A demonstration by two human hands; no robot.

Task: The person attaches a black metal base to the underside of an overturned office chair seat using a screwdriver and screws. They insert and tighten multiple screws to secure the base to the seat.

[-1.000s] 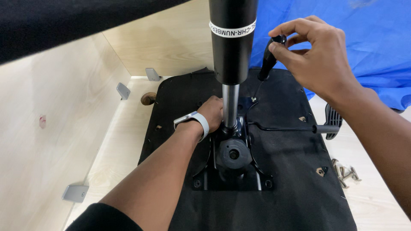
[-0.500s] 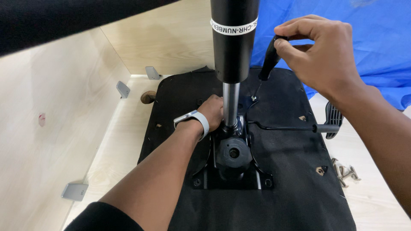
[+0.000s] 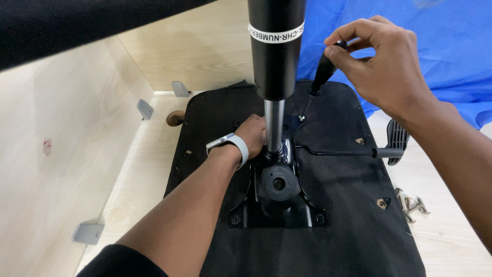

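Observation:
An upturned black chair seat (image 3: 359,225) lies on a pale wooden surface, with a black metal mechanism plate (image 3: 277,205) bolted to its underside. A black gas cylinder (image 3: 275,56) with a silver rod stands up out of the plate. My left hand (image 3: 252,134), a white watch on its wrist, rests against the plate at the foot of the rod. My right hand (image 3: 382,64) grips the black handle of a screwdriver (image 3: 322,72), whose thin shaft slants down to a screw at the plate's far edge. A black lever (image 3: 359,152) sticks out to the right.
Light wooden panels with grey metal brackets (image 3: 88,233) form walls at the left and back. A blue cloth (image 3: 435,46) lies at the upper right. Several loose silver screws (image 3: 410,204) lie on the wood by the seat's right edge. A dark panel overhangs the top left.
My right hand has shifted its grip on the screwdriver handle, fingers curling further over its top. The left hand and the cylinder have stayed put.

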